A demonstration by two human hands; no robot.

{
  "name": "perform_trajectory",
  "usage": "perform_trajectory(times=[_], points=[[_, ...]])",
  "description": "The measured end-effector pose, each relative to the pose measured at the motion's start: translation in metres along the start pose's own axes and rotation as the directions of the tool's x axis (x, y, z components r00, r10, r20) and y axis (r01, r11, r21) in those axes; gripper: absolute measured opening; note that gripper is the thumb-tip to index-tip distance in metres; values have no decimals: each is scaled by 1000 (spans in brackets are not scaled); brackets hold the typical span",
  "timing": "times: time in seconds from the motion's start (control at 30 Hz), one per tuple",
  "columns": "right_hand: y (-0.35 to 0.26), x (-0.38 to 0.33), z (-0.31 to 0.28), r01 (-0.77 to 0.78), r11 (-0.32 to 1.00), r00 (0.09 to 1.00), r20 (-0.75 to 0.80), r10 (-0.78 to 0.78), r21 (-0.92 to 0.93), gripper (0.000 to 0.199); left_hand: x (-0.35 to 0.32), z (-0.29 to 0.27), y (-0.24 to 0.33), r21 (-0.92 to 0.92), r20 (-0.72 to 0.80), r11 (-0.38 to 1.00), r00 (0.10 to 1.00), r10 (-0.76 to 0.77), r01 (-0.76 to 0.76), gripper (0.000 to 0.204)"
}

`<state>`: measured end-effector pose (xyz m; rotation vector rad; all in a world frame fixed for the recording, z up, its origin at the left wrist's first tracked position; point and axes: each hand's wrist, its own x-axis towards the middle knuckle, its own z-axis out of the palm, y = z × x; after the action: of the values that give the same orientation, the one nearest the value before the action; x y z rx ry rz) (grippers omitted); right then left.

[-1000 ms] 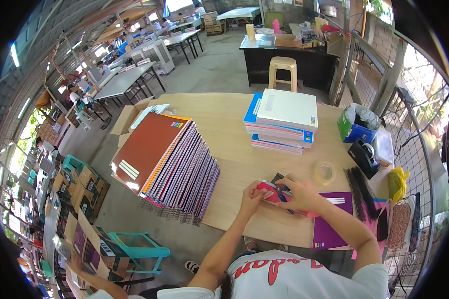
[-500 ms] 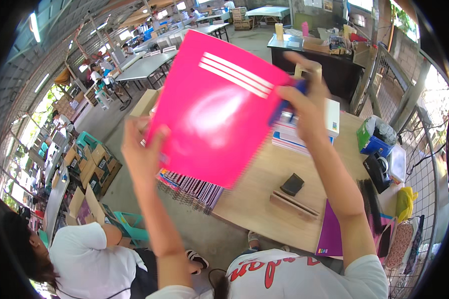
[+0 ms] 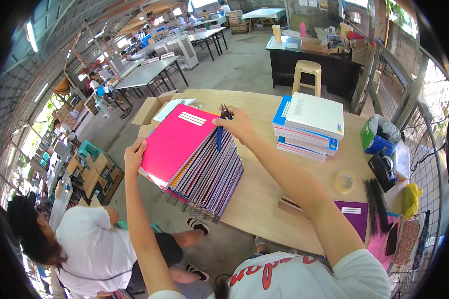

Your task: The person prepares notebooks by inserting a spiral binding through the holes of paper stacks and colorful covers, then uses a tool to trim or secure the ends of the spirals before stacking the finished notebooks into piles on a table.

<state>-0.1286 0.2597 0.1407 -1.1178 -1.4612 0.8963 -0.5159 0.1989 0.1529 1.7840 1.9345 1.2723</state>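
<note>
A bright pink spiral notebook (image 3: 177, 139) with white label lines lies on top of a tall stack of spiral-bound notebooks (image 3: 217, 177) at the table's left edge. My left hand (image 3: 135, 154) grips its left edge, thumb on the cover. At its far right corner, my right hand (image 3: 237, 124) touches the cover with the fingertips. That same hand is closed around blue-handled cutting pliers (image 3: 219, 138), whose dark jaws point up and away from me. The coils of the stacked notebooks face me and the right.
Blue-and-white books (image 3: 314, 117) are piled at the table's far right. Nearer lie a tape roll (image 3: 337, 182), a slotted wooden block (image 3: 288, 209), a purple notebook (image 3: 353, 219) and black coils (image 3: 376, 204). An open carton (image 3: 149, 108) stands beyond the stack. A co-worker (image 3: 92, 244) sits at left.
The pink notebook has come down from in front of me onto the stack. Both hands moved down with it, and the pliers stayed in the right hand.
</note>
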Motion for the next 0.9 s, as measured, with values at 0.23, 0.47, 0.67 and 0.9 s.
perform_trajectory(times=[0.23,0.47,0.67,0.9], points=[[5,12,-4,-47,991,990,136,29,128,43,-6,-3,8,157,-128,980,986,-106,126,43],[-14,-111,-169,238,910,929,-195,-315,-340,69,-86,8,132,330,-526,886,716,460,-327,42],[153,-331,-353,-565,464,822,-517,240,-683,72,-181,168,255,-398,-27,643,709,704,-654,32],[237,-435,-304,-684,236,720,-586,373,-690,80,-1,504,203,-100,145,932,922,360,-348,48]])
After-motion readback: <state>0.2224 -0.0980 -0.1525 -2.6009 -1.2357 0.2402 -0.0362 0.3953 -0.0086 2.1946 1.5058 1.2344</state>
